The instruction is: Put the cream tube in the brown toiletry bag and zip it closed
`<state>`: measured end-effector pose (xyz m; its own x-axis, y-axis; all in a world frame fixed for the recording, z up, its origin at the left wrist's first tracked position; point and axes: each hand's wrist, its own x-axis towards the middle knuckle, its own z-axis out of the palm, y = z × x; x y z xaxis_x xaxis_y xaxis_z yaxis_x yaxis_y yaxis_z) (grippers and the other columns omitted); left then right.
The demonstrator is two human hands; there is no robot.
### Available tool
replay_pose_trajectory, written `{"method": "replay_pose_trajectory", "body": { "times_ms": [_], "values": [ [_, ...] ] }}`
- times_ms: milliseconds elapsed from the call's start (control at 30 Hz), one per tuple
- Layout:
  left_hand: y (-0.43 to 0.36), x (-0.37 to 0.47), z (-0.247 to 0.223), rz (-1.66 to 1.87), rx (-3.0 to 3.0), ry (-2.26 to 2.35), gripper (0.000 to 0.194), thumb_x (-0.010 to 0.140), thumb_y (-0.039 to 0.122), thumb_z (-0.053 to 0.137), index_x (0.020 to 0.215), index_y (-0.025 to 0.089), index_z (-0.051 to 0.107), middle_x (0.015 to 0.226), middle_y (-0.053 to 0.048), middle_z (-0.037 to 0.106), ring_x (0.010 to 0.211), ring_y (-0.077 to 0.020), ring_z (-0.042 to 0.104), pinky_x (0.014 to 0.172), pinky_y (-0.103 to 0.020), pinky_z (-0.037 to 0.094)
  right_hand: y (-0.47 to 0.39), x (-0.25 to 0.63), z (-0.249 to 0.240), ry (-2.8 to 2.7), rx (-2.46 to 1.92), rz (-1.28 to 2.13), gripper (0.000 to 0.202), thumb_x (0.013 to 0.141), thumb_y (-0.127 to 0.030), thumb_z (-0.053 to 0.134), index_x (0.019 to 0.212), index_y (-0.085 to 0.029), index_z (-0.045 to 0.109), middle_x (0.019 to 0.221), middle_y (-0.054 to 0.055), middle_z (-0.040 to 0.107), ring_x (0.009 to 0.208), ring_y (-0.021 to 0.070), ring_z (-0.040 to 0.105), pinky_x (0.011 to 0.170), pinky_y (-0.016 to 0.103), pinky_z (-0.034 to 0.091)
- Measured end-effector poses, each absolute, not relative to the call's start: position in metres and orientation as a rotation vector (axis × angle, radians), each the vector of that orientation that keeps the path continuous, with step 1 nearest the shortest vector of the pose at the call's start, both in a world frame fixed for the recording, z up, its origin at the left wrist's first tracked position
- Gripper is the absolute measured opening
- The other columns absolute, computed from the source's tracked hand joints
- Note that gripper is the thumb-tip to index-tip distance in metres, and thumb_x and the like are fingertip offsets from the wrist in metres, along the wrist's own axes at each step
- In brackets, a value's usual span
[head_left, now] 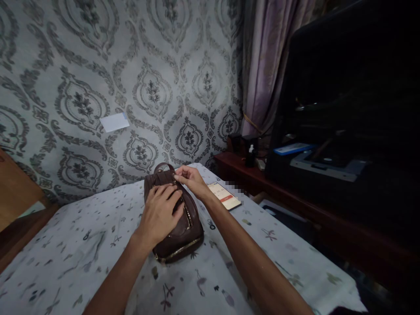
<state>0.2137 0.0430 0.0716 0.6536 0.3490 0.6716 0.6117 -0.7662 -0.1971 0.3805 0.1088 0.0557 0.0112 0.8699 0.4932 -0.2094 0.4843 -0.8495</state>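
A dark brown leather bag (pixel 193 218) with gold zippers and a top handle lies on the patterned white cloth (pixel 108 245). My left hand (pixel 160 210) rests over the bag's front, its fingers spread across the surface near the zipper. At the bag's upper right, my right hand (pixel 190 178) has thumb and forefinger pinched together by the zipper's upper end; what is between them is too small to name. A phone (pixel 226 197) with a lit screen lies just right of the bag, partly behind my right forearm.
Patterned wallpaper with a white paper (pixel 114 122) stands behind. On the right, a dark red desk (pixel 236 168) holds a small bottle (pixel 251 155) and a large black screen (pixel 334 100). Wooden furniture (pixel 19 188) stands at the left.
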Motion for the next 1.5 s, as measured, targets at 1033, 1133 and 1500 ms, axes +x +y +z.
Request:
{"method": "replay_pose_trajectory", "body": {
  "times_ms": [1033, 1133, 1500],
  "values": [
    [0.044, 0.212, 0.079, -0.763, -2.507, -0.799, 0.016, 0.090, 0.018, 0.054, 0.103, 0.021, 0.064, 0.122, -0.009, 0.067, 0.117, -0.0297, 0.056, 0.095, -0.050, 0.047, 0.122, 0.392, 0.063, -1.421, -0.627, 1.146, 0.037, 0.056, -0.042, 0.087, 0.072, -0.018, 0.064, 0.061, -0.006, 0.056, 0.058, 0.0095, 0.045, 0.057, 0.024, 0.031],
    [0.044, 0.211, 0.077, -0.786, -2.512, -0.801, 0.015, 0.091, 0.019, 0.055, 0.103, 0.021, 0.064, 0.123, -0.009, 0.067, 0.117, -0.0295, 0.057, 0.096, -0.050, 0.047, 0.117, 0.393, 0.063, -1.416, -0.628, 1.139, 0.037, 0.058, -0.043, 0.086, 0.073, -0.018, 0.064, 0.061, -0.006, 0.055, 0.058, 0.0093, 0.044, 0.057, 0.024, 0.029],
    [0.049, 0.203, 0.070, -1.145, -2.598, -0.729, 0.013, 0.093, 0.013, 0.051, 0.099, 0.019, 0.062, 0.107, -0.007, 0.068, 0.108, -0.0228, 0.061, 0.099, -0.042, 0.049, 0.102, 0.395, 0.064, -1.427, -0.634, 1.149, 0.040, 0.057, -0.046, 0.087, 0.074, -0.017, 0.063, 0.059, -0.007, 0.053, 0.056, 0.0088, 0.041, 0.055, 0.023, 0.026]
  ]
}}
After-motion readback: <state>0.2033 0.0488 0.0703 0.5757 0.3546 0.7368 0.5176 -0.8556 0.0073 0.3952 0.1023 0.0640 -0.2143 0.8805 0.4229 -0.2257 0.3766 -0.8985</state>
